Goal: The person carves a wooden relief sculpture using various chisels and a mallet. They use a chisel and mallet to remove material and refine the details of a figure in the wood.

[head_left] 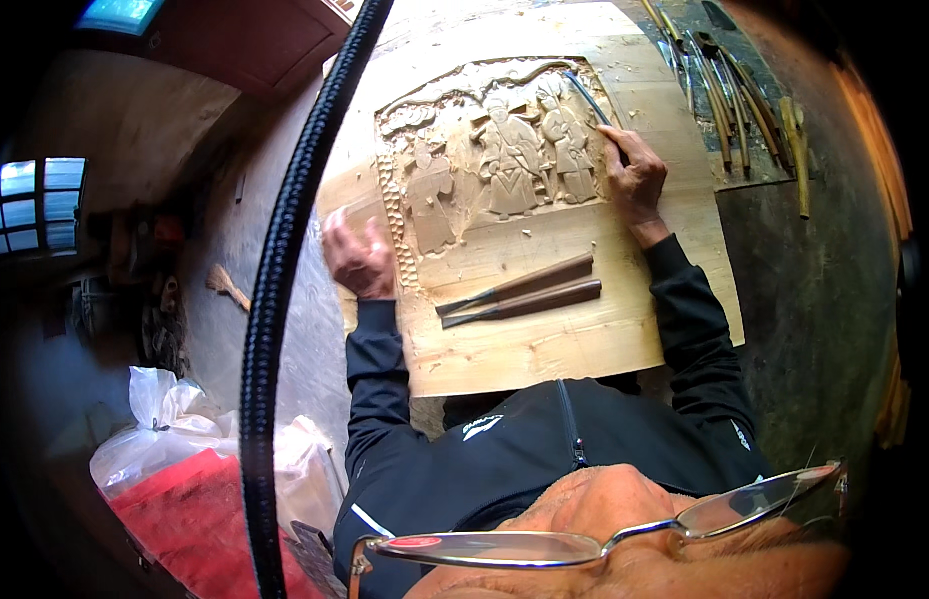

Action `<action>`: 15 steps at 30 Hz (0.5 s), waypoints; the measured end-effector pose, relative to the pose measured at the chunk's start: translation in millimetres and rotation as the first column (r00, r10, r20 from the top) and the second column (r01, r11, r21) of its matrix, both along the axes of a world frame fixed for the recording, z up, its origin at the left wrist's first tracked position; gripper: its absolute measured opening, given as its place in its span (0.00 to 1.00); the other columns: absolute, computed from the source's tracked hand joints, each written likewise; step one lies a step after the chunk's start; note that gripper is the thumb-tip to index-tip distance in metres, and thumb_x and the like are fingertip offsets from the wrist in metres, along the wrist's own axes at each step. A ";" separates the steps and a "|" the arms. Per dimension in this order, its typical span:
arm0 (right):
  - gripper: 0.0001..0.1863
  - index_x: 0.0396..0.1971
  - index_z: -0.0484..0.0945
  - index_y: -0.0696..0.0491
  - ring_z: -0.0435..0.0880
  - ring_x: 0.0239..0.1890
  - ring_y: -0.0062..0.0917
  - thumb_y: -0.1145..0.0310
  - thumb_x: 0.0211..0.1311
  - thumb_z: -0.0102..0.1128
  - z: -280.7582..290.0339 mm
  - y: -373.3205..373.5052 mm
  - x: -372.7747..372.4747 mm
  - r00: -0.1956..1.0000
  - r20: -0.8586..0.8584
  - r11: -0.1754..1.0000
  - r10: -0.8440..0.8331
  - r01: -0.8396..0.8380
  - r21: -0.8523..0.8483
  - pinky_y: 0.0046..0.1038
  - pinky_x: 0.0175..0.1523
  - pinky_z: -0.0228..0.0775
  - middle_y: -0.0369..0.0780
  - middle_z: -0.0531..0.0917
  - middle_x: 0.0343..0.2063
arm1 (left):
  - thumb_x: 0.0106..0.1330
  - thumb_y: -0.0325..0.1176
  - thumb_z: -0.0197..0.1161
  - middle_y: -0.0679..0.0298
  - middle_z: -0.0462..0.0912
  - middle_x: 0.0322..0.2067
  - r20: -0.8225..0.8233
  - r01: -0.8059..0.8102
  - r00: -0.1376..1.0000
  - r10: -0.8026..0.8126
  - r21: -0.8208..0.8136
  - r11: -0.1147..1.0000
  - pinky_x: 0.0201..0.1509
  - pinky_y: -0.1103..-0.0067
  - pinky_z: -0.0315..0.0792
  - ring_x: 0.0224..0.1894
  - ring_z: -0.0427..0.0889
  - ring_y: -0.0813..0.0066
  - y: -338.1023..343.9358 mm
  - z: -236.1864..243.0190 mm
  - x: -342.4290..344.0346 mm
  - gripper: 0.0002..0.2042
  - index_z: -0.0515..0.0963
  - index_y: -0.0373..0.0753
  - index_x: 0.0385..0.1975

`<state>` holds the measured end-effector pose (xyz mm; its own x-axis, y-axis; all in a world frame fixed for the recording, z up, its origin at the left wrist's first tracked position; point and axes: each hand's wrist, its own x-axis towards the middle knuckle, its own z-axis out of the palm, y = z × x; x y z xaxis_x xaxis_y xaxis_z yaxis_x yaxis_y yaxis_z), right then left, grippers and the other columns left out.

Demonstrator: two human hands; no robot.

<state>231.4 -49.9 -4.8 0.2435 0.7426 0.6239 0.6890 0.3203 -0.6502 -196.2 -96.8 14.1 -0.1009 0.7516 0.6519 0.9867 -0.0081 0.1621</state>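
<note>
A pale wooden panel [544, 349] lies flat in front of me, with robed figures [509, 150] carved in relief. My right hand [636, 178] is closed around a carving chisel [587, 97] at the panel's right side. The chisel's thin metal blade slants up and left to the carving's upper right corner; the fingers mostly hide its handle. My left hand [359, 255], slightly blurred, is over the panel's left border with fingers loosely apart and nothing visible in them. Between my forearms, two dark-handled chisels, an upper one [534, 280] and a lower one [539, 299], rest on the panel.
Several carving tools [739, 110] lie together at the far right, beside a wooden mallet-like stick [796, 155]. A small brush [225, 285] is left of the panel. Plastic bags [160, 419] and a red sack [190, 519] are at lower left. A black braided cord [285, 260] crosses the view.
</note>
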 end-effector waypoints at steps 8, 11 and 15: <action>0.14 0.50 0.91 0.50 0.93 0.41 0.35 0.73 0.65 0.67 0.7 -6.8 -2.9 1.000 -0.014 1.000 0.025 -0.025 -0.009 0.31 0.47 0.83 0.44 0.92 0.40 | 0.79 0.57 0.58 0.40 0.85 0.57 0.185 -0.322 0.897 0.401 -0.348 0.880 0.57 0.52 0.78 0.55 0.85 0.35 -39.5 -53.6 -68.4 0.31 0.72 0.36 0.67; 0.16 0.52 0.91 0.50 0.94 0.42 0.34 0.73 0.65 0.67 -1.7 -7.8 0.3 0.995 -0.090 0.997 0.046 -0.051 -0.056 0.30 0.49 0.84 0.44 0.93 0.41 | 0.80 0.63 0.53 0.38 0.90 0.45 0.184 -0.374 0.879 0.440 -0.307 0.875 0.51 0.50 0.78 0.50 0.87 0.32 -35.3 -54.4 -67.0 0.31 0.75 0.41 0.65; 0.17 0.54 0.90 0.49 0.94 0.46 0.35 0.73 0.66 0.67 -6.9 -0.3 6.8 0.992 -0.120 0.999 0.048 -0.050 -0.013 0.31 0.53 0.84 0.45 0.93 0.45 | 0.79 0.69 0.49 0.36 0.89 0.44 0.180 -0.462 0.811 0.557 -0.388 0.797 0.51 0.49 0.78 0.49 0.87 0.31 -30.1 -46.3 -57.3 0.35 0.79 0.39 0.57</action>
